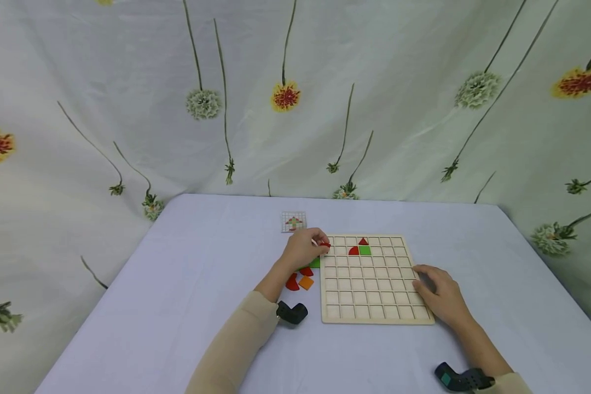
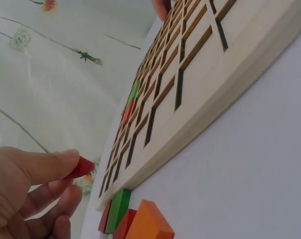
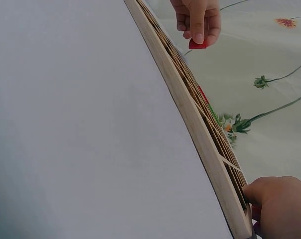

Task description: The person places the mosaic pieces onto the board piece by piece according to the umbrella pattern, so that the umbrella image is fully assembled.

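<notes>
Currently, the left hand (image 1: 300,250) pinches a red piece (image 2: 81,168) by the upper left corner of the wooden grid board (image 1: 369,299), left of its green square (image 1: 364,250); the right hand (image 1: 442,294), thumb and forefinger apart, touches the board's right edge.

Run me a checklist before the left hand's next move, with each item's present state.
1. Red piece secure in the left hand: ok, pinched between thumb and fingers.
2. Board steadied: ok, the right hand touches its right edge.
3. Picture card readable past the left hand: ok, its coloured design shows.
4. Held piece beside the green square: not ok, it is near the board's left edge.
5. Green square fully seated: cannot tell at this size.
</notes>
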Tool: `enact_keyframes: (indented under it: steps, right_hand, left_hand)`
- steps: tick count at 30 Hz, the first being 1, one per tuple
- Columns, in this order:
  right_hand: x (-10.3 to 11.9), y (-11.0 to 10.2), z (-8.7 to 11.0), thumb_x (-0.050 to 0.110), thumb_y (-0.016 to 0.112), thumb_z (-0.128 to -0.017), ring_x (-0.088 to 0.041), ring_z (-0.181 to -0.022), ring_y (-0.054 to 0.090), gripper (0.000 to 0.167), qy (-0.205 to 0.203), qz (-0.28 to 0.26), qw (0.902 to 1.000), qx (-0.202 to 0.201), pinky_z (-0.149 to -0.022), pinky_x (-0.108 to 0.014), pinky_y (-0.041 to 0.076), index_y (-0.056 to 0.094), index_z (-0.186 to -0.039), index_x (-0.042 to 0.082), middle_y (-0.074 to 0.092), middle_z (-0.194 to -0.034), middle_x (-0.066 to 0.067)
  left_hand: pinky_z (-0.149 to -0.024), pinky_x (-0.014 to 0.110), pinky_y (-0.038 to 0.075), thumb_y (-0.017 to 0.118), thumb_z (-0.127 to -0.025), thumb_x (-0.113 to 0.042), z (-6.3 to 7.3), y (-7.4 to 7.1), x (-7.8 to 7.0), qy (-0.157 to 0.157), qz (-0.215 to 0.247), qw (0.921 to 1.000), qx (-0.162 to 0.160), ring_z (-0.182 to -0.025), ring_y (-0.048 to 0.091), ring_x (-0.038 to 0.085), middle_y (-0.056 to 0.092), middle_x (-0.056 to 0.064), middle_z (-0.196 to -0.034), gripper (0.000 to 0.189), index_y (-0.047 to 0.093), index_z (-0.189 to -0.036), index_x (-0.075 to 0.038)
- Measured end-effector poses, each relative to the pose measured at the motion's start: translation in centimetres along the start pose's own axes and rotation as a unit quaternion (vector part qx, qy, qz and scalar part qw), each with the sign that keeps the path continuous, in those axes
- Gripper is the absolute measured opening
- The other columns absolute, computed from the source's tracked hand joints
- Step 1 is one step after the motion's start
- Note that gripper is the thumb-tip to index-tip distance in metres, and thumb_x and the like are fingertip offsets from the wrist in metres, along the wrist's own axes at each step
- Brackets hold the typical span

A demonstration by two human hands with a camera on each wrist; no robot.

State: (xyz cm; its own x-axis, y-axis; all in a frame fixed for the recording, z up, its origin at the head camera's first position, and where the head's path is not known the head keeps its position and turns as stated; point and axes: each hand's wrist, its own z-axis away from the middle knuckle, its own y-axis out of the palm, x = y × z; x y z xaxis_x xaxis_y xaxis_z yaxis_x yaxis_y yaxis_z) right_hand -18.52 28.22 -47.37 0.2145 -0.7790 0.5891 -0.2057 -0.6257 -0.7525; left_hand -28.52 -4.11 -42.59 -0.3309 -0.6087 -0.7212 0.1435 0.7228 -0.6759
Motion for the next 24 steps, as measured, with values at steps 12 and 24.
enact_keyframes:
  steps: [12,24]
  right_hand:
    - [-0.1,0.0,0.1,0.014,0.061,-0.096,-0.048,-0.127,0.04,0.035,0.0,0.001,1.0,0.003,-0.103,-0.061,0.028,0.058,-0.125,-0.005,0.053,-0.131,-0.029]
    - [0.0,0.0,-0.1,0.012,0.06,-0.095,-0.048,-0.127,0.041,0.035,-0.002,0.004,1.0,-0.001,-0.104,-0.061,0.028,0.058,-0.125,-0.006,0.053,-0.131,-0.029]
  left_hand:
    - [-0.064,0.027,0.044,0.073,-0.089,-0.016,-0.8,1.3,-0.7,0.014,0.026,0.9995,0.013,-0.077,0.055,0.015,0.059,-0.002,-0.082,0.009,0.067,-0.095,-0.012]
    - [-0.064,0.027,0.042,0.07,-0.091,-0.015,-1.8,1.7,-3.0,0.018,0.017,0.9985,0.048,-0.076,0.052,0.017,0.06,0.0,-0.088,0.009,0.067,-0.099,-0.012]
